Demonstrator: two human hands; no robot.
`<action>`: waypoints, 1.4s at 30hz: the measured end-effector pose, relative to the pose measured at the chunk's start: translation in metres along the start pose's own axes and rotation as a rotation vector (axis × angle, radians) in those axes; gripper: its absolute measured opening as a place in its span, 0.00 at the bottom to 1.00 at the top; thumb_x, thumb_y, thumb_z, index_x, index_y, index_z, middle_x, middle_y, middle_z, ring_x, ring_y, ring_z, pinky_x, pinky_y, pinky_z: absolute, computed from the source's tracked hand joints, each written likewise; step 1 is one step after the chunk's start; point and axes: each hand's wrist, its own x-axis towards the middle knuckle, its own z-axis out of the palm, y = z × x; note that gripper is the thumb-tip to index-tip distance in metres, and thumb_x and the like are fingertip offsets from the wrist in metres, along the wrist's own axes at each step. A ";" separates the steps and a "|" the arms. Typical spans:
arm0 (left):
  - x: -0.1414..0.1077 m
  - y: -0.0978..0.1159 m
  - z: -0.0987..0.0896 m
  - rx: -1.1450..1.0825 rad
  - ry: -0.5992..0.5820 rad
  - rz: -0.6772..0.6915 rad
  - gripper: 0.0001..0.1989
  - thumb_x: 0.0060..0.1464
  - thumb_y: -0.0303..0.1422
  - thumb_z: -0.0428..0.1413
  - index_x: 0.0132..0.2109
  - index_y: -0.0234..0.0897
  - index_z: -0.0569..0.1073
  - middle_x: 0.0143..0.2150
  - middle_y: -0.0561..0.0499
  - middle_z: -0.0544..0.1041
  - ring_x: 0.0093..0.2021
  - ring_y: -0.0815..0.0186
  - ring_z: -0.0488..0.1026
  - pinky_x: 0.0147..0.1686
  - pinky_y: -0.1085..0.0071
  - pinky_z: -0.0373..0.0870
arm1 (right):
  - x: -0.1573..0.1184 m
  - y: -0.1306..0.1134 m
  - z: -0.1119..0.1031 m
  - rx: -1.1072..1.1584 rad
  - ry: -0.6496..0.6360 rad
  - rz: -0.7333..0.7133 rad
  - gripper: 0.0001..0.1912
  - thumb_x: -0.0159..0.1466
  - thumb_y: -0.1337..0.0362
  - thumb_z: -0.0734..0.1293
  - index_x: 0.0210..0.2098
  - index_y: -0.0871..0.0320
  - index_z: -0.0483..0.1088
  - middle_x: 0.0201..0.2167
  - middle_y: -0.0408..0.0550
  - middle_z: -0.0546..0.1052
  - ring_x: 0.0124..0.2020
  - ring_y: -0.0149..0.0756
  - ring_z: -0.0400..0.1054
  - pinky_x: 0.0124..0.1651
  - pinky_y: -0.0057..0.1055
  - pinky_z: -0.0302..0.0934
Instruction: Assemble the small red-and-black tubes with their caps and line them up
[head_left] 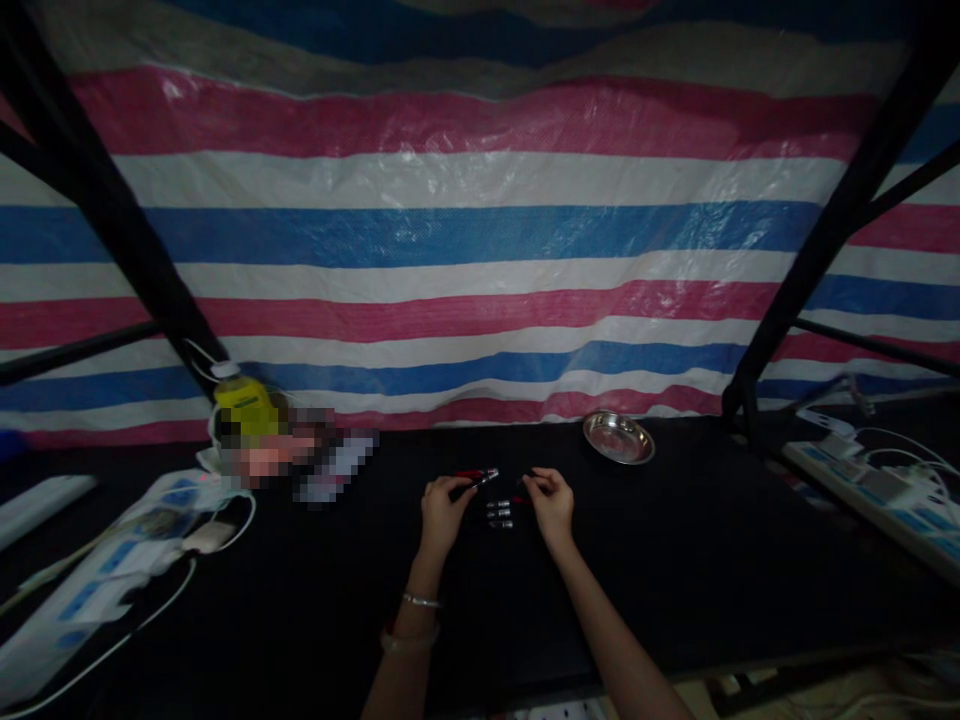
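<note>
Here at the far left, a flat white plastic bar (45, 508) lies on the black counter (720, 570). Next to it, a long white-and-blue power strip (82, 600) runs at a slant, crowded with plugs and pale cables. Behind its far end stands a bottle of yellow liquid with a white cap (247, 398), and just right of that comes a patch too blocky to make out.

Into the middle now, and here's the left hand (441, 512), a silver-coloured bangle (422, 601) on the wrist and a paler band below it. Its grip is narrow, thumb and fingers pinching a slender dark stick with a silvery tip (481, 481), tip pointing right and away; a red piece (469, 473) shows just behind it.

Between the hands, a little nearer the person, three short dark pieces with silvery ends (504, 513) lie in a tidy stack of rows on the counter, well apart from the sheet behind.

On to the right hand (553, 503): its grip is narrow too, fingertips brought close together, something dark right at them, but from here I can't tell whether it's held. A sliver of red shows just beneath.

Farther right, near the red, white and blue striped plastic sheet (480, 235), sits a round shiny metal dish (619, 438). At the far right, another white-and-blue power strip (874, 500) trails white cables beside a black metal post (795, 270).
</note>
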 end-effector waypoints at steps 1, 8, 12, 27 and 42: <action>0.000 0.002 0.000 -0.061 -0.007 0.007 0.07 0.45 0.34 0.57 0.33 0.39 0.77 0.35 0.49 0.77 0.38 0.61 0.71 0.43 0.64 0.65 | 0.000 -0.002 0.000 0.030 0.001 0.017 0.18 0.46 0.55 0.71 0.32 0.60 0.69 0.20 0.44 0.75 0.25 0.36 0.70 0.31 0.31 0.62; -0.004 0.017 0.001 -0.324 -0.161 0.022 0.11 0.43 0.38 0.58 0.35 0.38 0.77 0.36 0.49 0.78 0.36 0.62 0.72 0.40 0.66 0.66 | -0.002 -0.018 0.001 0.230 -0.030 0.122 0.21 0.44 0.55 0.73 0.33 0.60 0.69 0.23 0.46 0.77 0.28 0.37 0.72 0.32 0.31 0.64; -0.005 0.018 0.003 -0.345 -0.166 0.010 0.12 0.42 0.38 0.59 0.35 0.37 0.77 0.36 0.48 0.79 0.37 0.61 0.73 0.40 0.66 0.66 | -0.003 -0.023 0.002 0.259 -0.073 0.094 0.21 0.45 0.54 0.73 0.34 0.60 0.69 0.23 0.46 0.77 0.28 0.40 0.73 0.31 0.32 0.64; -0.005 0.018 0.005 -0.379 -0.187 0.010 0.12 0.42 0.38 0.60 0.35 0.37 0.78 0.36 0.47 0.79 0.35 0.62 0.73 0.38 0.67 0.68 | -0.002 -0.021 0.004 0.279 -0.094 0.065 0.20 0.44 0.55 0.73 0.32 0.60 0.70 0.21 0.44 0.76 0.26 0.37 0.72 0.32 0.32 0.65; -0.004 0.024 0.008 -0.727 -0.229 -0.155 0.19 0.36 0.42 0.63 0.36 0.33 0.77 0.36 0.46 0.79 0.34 0.63 0.74 0.36 0.67 0.71 | -0.019 -0.033 0.007 0.129 -0.114 -0.150 0.16 0.53 0.55 0.69 0.36 0.61 0.74 0.31 0.50 0.78 0.32 0.38 0.72 0.39 0.37 0.67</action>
